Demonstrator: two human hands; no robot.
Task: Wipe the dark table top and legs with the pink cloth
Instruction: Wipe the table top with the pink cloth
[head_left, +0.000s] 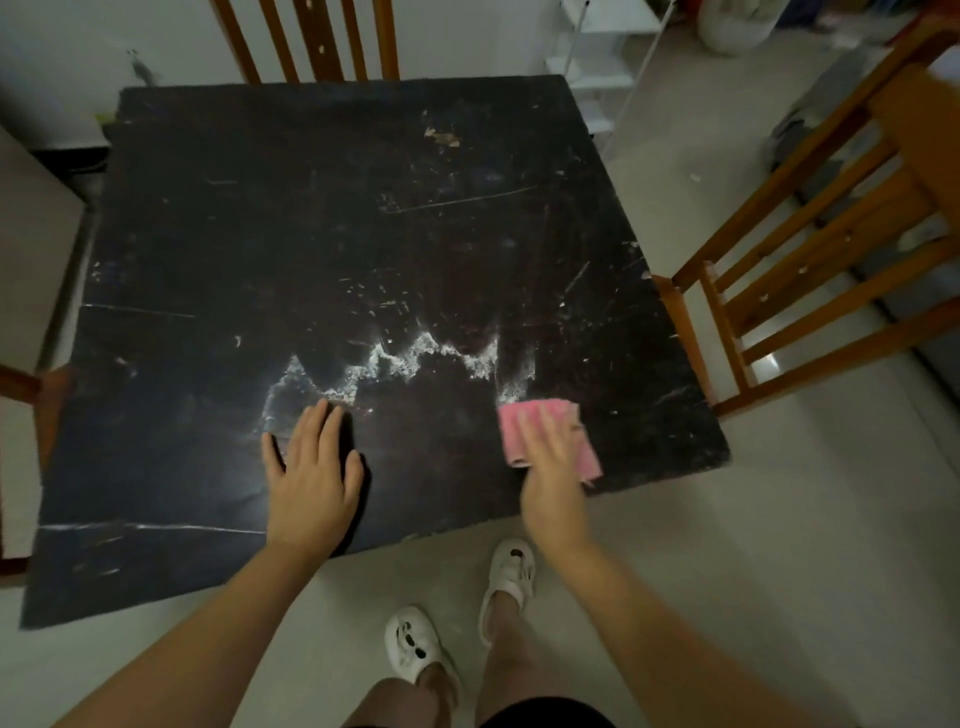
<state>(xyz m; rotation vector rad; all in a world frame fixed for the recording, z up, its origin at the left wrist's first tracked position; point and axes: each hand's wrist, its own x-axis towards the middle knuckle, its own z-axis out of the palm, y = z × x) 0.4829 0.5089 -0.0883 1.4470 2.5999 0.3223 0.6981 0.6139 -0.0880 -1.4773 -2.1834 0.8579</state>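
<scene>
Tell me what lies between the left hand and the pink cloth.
Head view: only bare dark table top separates left hand from pink cloth.

The dark table top (363, 234) lies bare ahead of my hands; nothing stands on it, only a ragged band of white dust (415, 358) (flat, no hindrance). My left hand (311, 478) rests flat near the near edge, my right hand (550, 467) presses the pink cloth (524, 415) near the right corner. A wooden chair (810, 260) crowds the right edge, another chair (311, 41) the far edge.
</scene>
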